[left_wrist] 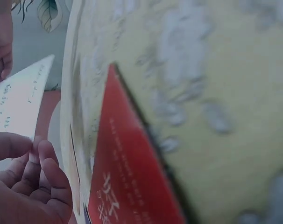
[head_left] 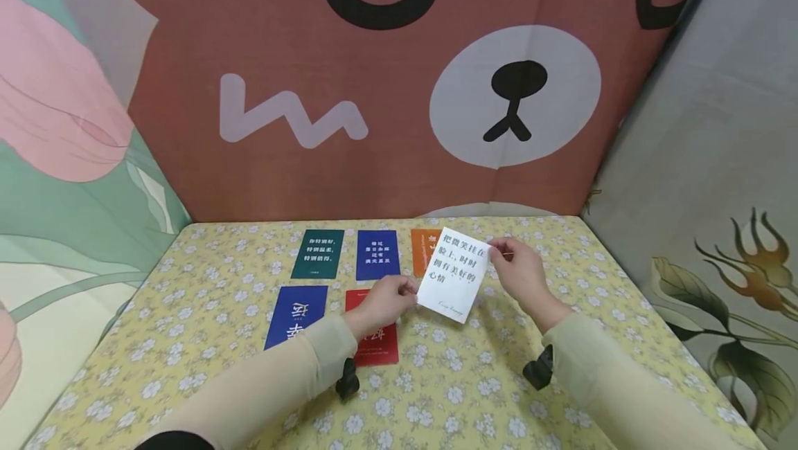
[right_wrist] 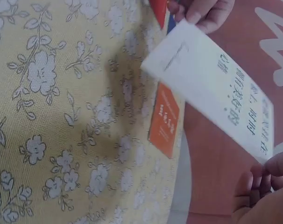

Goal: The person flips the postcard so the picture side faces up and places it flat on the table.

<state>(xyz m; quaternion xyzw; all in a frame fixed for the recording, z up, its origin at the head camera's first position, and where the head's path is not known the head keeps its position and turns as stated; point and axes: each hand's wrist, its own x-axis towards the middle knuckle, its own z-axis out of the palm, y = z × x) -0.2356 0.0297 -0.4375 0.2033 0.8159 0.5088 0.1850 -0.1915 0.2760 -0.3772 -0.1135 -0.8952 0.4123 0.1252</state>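
A white card [head_left: 454, 275] printed with black Chinese characters is held tilted above the table, between both hands. My left hand [head_left: 388, 303] pinches its lower left corner; the left wrist view shows thumb and finger meeting on the card's edge. With thumb and fingers, my right hand [head_left: 519, 268] pinches the upper right corner. Partly behind the white card lies an orange card [head_left: 427, 246], seen more fully in the right wrist view. Below the left hand and wrist, a red card [head_left: 378, 346] lies partly covered.
A green card [head_left: 317, 254] and a blue card [head_left: 377, 255] lie in the far row. Another blue card [head_left: 298, 311] lies nearer, partly hidden by the left forearm. The floral tablecloth [head_left: 436, 388] reaches back to a bear-print cloth [head_left: 280, 180].
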